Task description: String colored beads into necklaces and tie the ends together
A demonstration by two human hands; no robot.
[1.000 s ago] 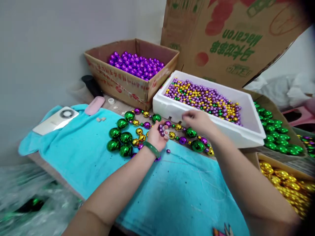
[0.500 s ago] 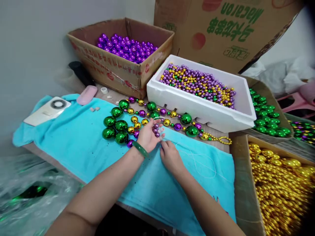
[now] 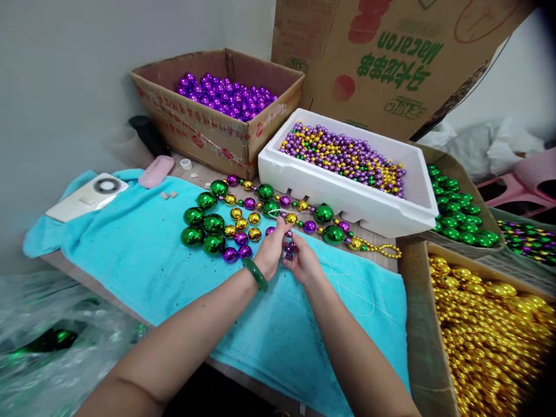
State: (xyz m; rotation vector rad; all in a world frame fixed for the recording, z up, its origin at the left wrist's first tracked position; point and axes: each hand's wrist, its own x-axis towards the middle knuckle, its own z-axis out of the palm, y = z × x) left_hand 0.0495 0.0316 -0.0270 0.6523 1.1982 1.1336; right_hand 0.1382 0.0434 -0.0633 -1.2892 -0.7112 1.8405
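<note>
Between the two hands, over the near part of the cloth (image 3: 282, 330), small purple beads (image 3: 290, 249) show, close to both the left hand (image 3: 269, 251) and the right hand (image 3: 307, 262). Both have fingers drawn in; whether either grip pinches a bead, I cannot tell. Beyond, the strand (image 3: 324, 213) runs far left to near right; string (image 3: 372, 297) loops right, nearer the right hand.

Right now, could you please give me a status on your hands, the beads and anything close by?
Left hand and right hand close together. Small purple beads between them. Big-bead strand just beyond, white box behind it.
</note>
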